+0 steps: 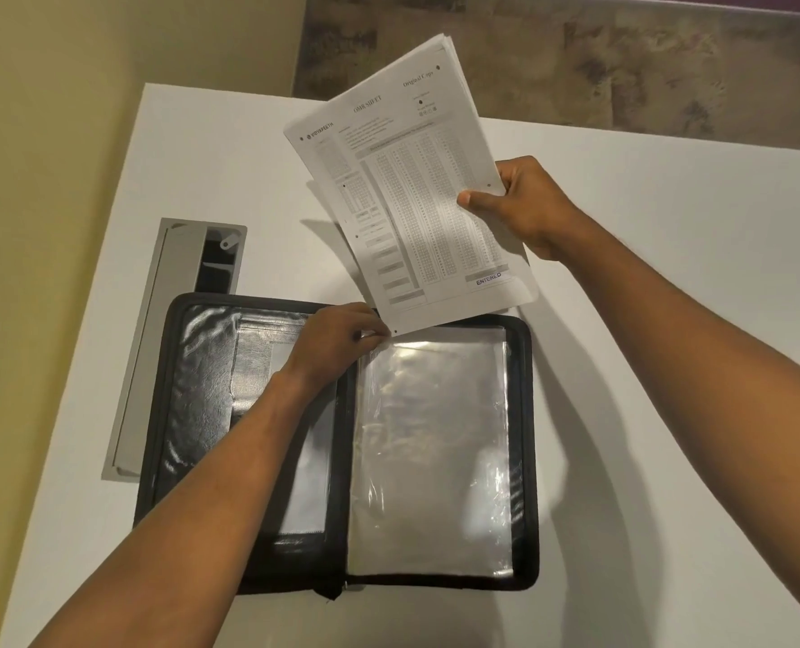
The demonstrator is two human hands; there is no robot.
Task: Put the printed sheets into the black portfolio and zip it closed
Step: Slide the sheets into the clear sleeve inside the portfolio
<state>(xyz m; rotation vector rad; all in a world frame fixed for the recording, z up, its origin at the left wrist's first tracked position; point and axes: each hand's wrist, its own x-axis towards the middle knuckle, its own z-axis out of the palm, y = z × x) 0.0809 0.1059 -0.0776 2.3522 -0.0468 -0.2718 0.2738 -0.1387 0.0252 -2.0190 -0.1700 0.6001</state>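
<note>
The black portfolio lies open and flat on the white table, its right half filled with clear plastic sleeves. My right hand grips a stack of printed sheets by its right edge and holds it tilted in the air above the portfolio's top edge. The stack's lower corner hangs just over the top of the sleeves. My left hand rests on the portfolio's spine near the top, and its fingertips pinch the upper edge of a clear sleeve.
A grey cable tray with a dark slot is set into the table, left of the portfolio and partly under it. The table's left edge runs close to a yellowish wall. Mottled brown floor lies beyond the far edge.
</note>
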